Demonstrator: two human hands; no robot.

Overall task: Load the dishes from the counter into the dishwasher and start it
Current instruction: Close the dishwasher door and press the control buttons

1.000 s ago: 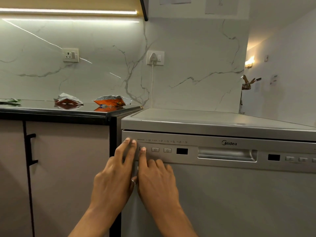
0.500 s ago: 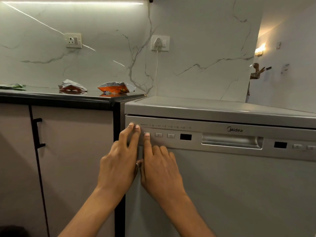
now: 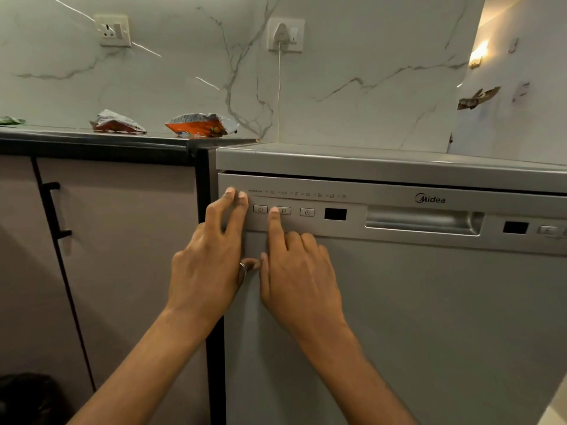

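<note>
A dark counter runs along the upper left, ending against the side of the dishwasher. Seen from the centre of the view, a crumpled orange snack wrapper lies on it at about eleven o'clock, near its right end. A second crumpled wrapper lies at ten o'clock, apart from the first. A green scrap shows at nine o'clock, at the edge.

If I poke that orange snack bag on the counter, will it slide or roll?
The orange snack bag looks crumpled and flattened, so probably light and floppy. It would likely slide on the glossy counter, not roll, and crinkle when grabbed.
</note>
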